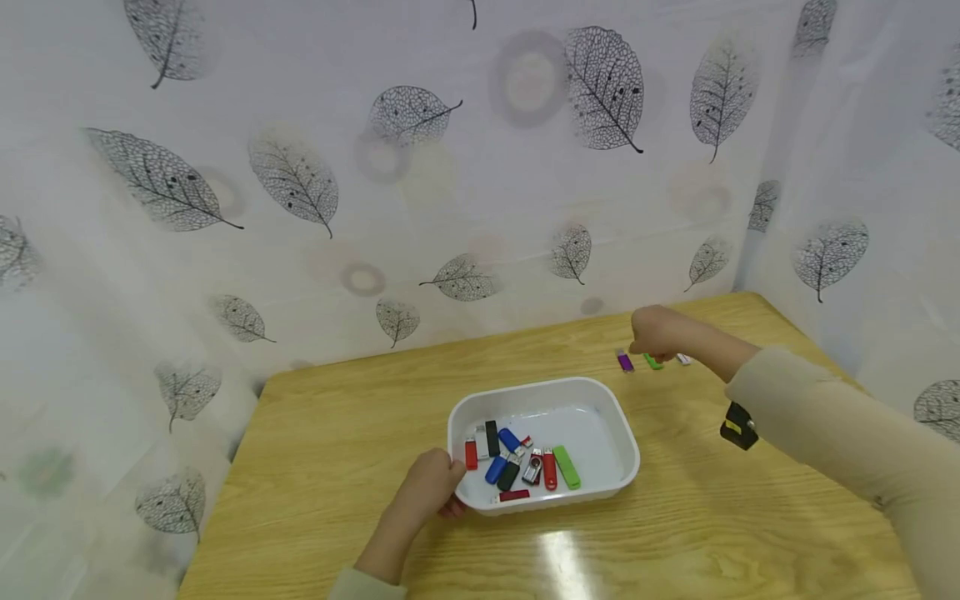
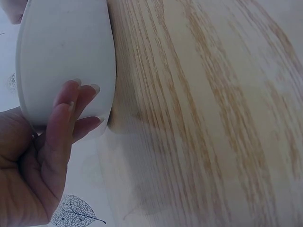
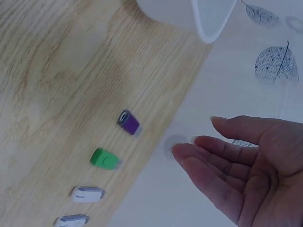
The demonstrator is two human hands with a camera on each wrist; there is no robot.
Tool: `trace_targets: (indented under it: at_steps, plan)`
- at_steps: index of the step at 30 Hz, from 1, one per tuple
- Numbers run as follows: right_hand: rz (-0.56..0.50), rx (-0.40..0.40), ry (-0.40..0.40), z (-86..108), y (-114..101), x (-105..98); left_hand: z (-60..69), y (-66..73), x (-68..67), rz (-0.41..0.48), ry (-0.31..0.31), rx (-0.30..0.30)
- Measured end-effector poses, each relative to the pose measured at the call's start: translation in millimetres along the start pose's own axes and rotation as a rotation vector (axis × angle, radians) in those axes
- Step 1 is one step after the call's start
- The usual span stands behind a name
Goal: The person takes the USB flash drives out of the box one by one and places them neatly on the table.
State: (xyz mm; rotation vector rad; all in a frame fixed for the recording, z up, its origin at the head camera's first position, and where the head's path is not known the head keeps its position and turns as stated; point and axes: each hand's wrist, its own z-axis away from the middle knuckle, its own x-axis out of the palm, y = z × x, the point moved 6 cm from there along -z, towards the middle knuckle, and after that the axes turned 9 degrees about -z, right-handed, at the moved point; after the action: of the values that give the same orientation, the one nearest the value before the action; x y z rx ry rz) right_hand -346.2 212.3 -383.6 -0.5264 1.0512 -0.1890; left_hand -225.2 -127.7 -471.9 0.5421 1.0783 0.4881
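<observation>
A white tray (image 1: pixel 611 417) with several USB sticks, among them a green one (image 1: pixel 567 467) and a red one (image 1: pixel 550 469), stands on the wooden table. My left hand (image 1: pixel 431 483) grips its left front corner; in the left wrist view, the fingers (image 2: pixel 59 127) lie against the tray's outer wall (image 2: pixel 66 47). Above the table's back right part, my right hand (image 1: pixel 660 333) is held with relaxed, slightly bent fingers and nothing between them. Near it a purple stick (image 3: pixel 129 123), a green stick (image 3: pixel 105 159) and two white sticks (image 3: pixel 88 194) lie in a row.
A small black object with a yellow patch (image 1: pixel 738 426) is by the right sleeve (image 1: pixel 795 400). Behind the table (image 1: pixel 337 433) and at its sides hangs a pale sheet (image 1: pixel 465 200) printed with leaves.
</observation>
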Motion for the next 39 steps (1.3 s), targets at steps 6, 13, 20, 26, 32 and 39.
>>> trace_targets:
  at_steps: [6,13,20,26,32,39]
  plan:
    - [0.051,-0.02,-0.025,5.6,-36,11,0.8,1.3,-2.0,-0.008,0.005,-0.013]
    - [0.117,-0.009,-0.08,2.2,-65,30,-0.1,-0.7,-1.3,-0.016,0.004,-0.018]
    - [0.17,0.065,-0.152,-10.3,-80,62,-0.4,-1.5,-0.4,-0.011,0.001,-0.003]
    - [0.197,0.16,-0.234,-19.5,-89,89,-1.3,-0.4,-0.3,-0.01,0.002,-0.001]
    - [0.211,0.218,-0.316,-23.3,-91,112,-1.5,0.4,-0.7,-0.008,-0.003,-0.001]
    - [0.31,0.234,-0.411,-21.2,-95,137,-0.9,0.7,0.1,-0.01,-0.005,0.01]
